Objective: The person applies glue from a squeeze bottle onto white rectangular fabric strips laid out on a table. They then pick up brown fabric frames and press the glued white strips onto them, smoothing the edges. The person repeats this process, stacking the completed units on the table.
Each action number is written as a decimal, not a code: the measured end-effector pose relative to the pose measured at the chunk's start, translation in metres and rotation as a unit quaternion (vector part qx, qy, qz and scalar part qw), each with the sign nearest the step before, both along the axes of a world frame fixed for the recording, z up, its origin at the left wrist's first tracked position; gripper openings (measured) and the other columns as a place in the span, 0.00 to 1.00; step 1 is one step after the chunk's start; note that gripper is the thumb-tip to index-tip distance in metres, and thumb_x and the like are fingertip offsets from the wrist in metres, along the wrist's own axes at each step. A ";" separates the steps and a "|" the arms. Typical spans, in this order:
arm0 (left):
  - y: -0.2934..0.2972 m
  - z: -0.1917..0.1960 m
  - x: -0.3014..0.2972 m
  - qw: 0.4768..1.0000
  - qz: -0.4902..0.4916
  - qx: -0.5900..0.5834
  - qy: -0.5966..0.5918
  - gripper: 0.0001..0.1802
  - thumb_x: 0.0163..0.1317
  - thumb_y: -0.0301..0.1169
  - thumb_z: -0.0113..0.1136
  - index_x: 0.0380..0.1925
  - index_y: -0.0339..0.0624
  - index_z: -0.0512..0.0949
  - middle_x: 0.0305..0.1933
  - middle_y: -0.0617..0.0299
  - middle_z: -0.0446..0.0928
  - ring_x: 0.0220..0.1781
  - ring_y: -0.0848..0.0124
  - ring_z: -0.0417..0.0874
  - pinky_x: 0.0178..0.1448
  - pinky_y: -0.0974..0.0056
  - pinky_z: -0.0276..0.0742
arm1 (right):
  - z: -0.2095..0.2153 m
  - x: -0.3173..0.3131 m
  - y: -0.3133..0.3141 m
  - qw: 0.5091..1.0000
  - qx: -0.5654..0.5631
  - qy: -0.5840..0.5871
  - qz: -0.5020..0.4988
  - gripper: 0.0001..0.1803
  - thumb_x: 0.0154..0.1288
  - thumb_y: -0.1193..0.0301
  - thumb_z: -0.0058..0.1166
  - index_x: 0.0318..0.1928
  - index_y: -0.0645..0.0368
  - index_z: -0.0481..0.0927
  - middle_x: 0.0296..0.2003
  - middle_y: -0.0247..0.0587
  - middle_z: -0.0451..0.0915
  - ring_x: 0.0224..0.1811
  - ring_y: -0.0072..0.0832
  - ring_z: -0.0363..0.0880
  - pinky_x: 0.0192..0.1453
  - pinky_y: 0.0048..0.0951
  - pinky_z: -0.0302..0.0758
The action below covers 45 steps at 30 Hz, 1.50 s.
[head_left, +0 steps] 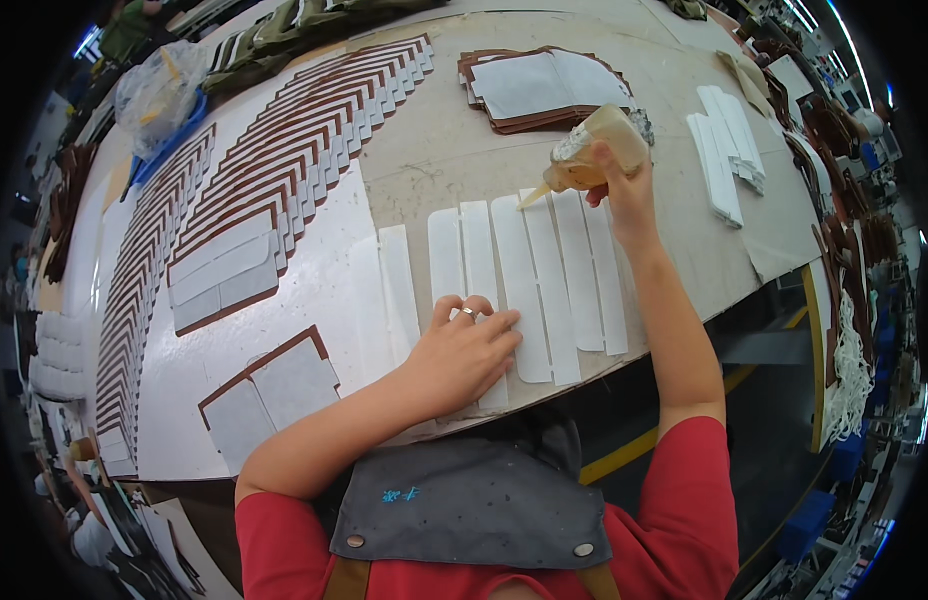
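My right hand (pixel 629 195) is wrapped round a squeeze bottle (pixel 612 138) with yellowish contents, likely glue. The bottle is tipped, and its thin yellow nozzle (pixel 537 194) points down at the top end of a white strip (pixel 524 300). Several such strips lie side by side in a row at the table's front edge. My left hand (pixel 466 355) rests over the strips left of the middle, a ring on one finger. Its fingers are bent and apart, with fingertips down on the strips. Whether it pinches a strip edge is hidden.
Long overlapping rows of brown-edged white panels (pixel 304 150) cover the table's left side. One separate panel (pixel 274 395) lies near the front left. A stack of brown pieces with white faces (pixel 544 85) sits at the back. More white strips (pixel 719 150) lie at right.
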<state>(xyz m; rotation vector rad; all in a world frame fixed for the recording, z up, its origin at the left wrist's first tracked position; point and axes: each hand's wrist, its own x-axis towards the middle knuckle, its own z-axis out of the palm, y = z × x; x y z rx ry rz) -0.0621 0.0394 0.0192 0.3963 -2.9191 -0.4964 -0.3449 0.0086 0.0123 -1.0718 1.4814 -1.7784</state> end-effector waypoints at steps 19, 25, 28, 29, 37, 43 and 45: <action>0.001 -0.002 -0.002 1.000 0.003 -0.013 0.010 0.14 0.56 0.34 0.60 0.42 0.45 0.78 0.54 0.64 0.74 0.54 0.61 0.71 0.61 0.50 0.57 | -0.001 0.033 0.120 0.994 0.092 -0.026 0.061 0.29 0.57 0.54 0.62 0.50 0.60 0.66 0.32 0.35 0.74 0.21 0.17 0.72 0.15 0.17 0.66; 0.001 0.000 -0.002 1.000 0.000 -0.009 0.005 0.13 0.56 0.33 0.59 0.42 0.45 0.78 0.53 0.63 0.74 0.54 0.61 0.71 0.62 0.50 0.56 | -0.004 0.035 0.138 0.987 0.061 -0.122 0.079 0.29 0.57 0.53 0.62 0.49 0.60 0.68 0.32 0.34 0.74 0.23 0.18 0.73 0.16 0.17 0.67; 0.000 -0.001 -0.003 1.000 -0.003 -0.016 0.006 0.13 0.56 0.33 0.59 0.42 0.45 0.78 0.53 0.64 0.74 0.54 0.61 0.72 0.61 0.50 0.56 | 0.005 0.022 0.108 0.994 -0.007 -0.112 -0.018 0.28 0.57 0.53 0.62 0.48 0.60 0.69 0.33 0.36 0.75 0.24 0.18 0.75 0.17 0.18 0.69; 0.000 -0.002 -0.003 1.000 -0.002 -0.019 0.007 0.13 0.56 0.33 0.59 0.42 0.45 0.78 0.53 0.64 0.74 0.54 0.62 0.72 0.61 0.50 0.56 | 0.011 0.019 0.094 0.996 -0.016 -0.083 -0.015 0.29 0.57 0.53 0.62 0.48 0.60 0.69 0.33 0.36 0.75 0.24 0.18 0.75 0.18 0.18 0.70; 0.000 -0.006 -0.002 1.000 0.002 -0.017 0.025 0.13 0.54 0.33 0.61 0.41 0.46 0.78 0.53 0.65 0.74 0.53 0.63 0.73 0.59 0.51 0.57 | 0.009 -0.005 0.009 1.000 -0.019 0.016 -0.011 0.34 0.57 0.56 0.64 0.51 0.63 0.59 0.35 0.39 0.74 0.19 0.18 0.72 0.20 0.18 0.71; 0.000 -0.005 -0.001 1.000 0.001 -0.014 0.021 0.13 0.54 0.33 0.61 0.41 0.46 0.78 0.53 0.65 0.74 0.53 0.63 0.72 0.59 0.51 0.58 | 0.002 -0.003 0.000 0.998 -0.030 0.050 -0.033 0.23 0.58 0.55 0.61 0.42 0.61 0.74 0.27 0.34 0.76 0.17 0.18 0.72 0.17 0.18 0.68; 0.000 -0.005 -0.002 1.000 0.002 -0.015 0.021 0.13 0.54 0.33 0.61 0.41 0.46 0.78 0.53 0.65 0.74 0.53 0.63 0.72 0.59 0.51 0.58 | 0.002 -0.006 0.004 0.999 -0.018 0.047 -0.021 0.23 0.58 0.54 0.61 0.43 0.61 0.73 0.28 0.34 0.76 0.17 0.18 0.71 0.16 0.18 0.68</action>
